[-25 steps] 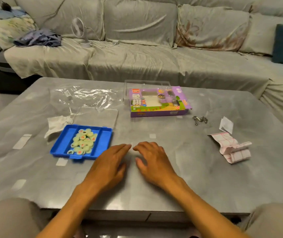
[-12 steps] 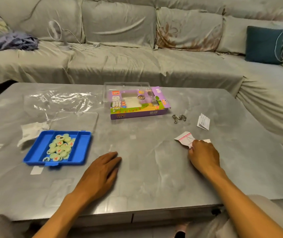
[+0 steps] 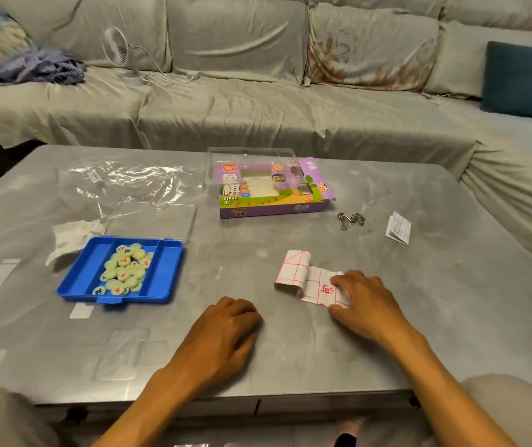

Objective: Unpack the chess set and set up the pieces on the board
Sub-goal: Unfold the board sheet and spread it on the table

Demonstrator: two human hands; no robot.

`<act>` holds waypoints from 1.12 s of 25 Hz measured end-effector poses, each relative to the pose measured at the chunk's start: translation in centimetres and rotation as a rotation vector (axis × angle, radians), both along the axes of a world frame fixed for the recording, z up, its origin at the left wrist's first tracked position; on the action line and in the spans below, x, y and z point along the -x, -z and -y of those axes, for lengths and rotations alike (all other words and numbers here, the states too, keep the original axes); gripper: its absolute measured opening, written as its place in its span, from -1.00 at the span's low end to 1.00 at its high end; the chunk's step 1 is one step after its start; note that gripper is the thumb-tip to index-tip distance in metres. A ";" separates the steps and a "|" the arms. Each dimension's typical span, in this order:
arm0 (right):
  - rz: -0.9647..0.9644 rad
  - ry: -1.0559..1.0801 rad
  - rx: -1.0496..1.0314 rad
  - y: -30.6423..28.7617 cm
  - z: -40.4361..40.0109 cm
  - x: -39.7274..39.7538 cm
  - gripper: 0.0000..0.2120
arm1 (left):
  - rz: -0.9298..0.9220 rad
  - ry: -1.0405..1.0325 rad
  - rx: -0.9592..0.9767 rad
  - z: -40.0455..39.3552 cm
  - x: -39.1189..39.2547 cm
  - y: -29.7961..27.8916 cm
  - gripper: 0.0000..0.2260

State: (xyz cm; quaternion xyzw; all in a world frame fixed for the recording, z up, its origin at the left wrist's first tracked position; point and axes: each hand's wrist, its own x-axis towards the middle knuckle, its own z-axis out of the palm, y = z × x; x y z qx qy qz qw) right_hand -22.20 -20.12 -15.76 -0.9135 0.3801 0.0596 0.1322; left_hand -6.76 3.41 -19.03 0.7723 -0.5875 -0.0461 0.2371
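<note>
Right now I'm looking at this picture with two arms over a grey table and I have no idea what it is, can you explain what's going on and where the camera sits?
No machine here: a person wears a camera on the head, looking forward and down at their own hands. The right hand grips a folded paper board printed with red lines, lying on the grey table. The left hand rests on the table, fingers loosely curled, holding nothing. On the left a blue tray holds pale round chess pieces. Farther back lie the purple box, clear plastic wrap, a metal chain and a small leaflet. A covered sofa stands behind.
</note>
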 end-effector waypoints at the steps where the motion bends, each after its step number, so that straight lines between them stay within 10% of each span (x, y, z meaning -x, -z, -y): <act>1: 0.022 -0.056 -0.018 0.2 -0.2 0.0 -0.49 | -0.012 -0.015 0.002 0.1 0.0 -0.1 -0.70; 9: 0.213 -0.256 0.389 2.4 -6.7 -2.5 -0.71 | -0.165 -0.134 -0.106 0.6 0.3 -0.3 -0.59; 13: 0.644 -0.138 -0.171 1.5 -8.9 -3.0 -0.78 | -0.417 -0.224 -0.055 0.9 1.0 -1.6 -0.68; 18: 0.818 -0.225 -0.367 0.4 -11.6 -3.3 -0.78 | -1.404 -0.437 0.251 1.2 1.5 -4.6 -0.76; 23: 0.784 -0.249 -0.524 0.0 -12.5 -3.5 -0.82 | -1.416 -0.627 0.296 0.9 1.3 -4.9 -0.87; 28: 0.827 0.234 -0.890 -0.5 -11.0 -3.5 -0.73 | -1.491 -0.593 0.280 1.1 1.5 -5.7 -0.89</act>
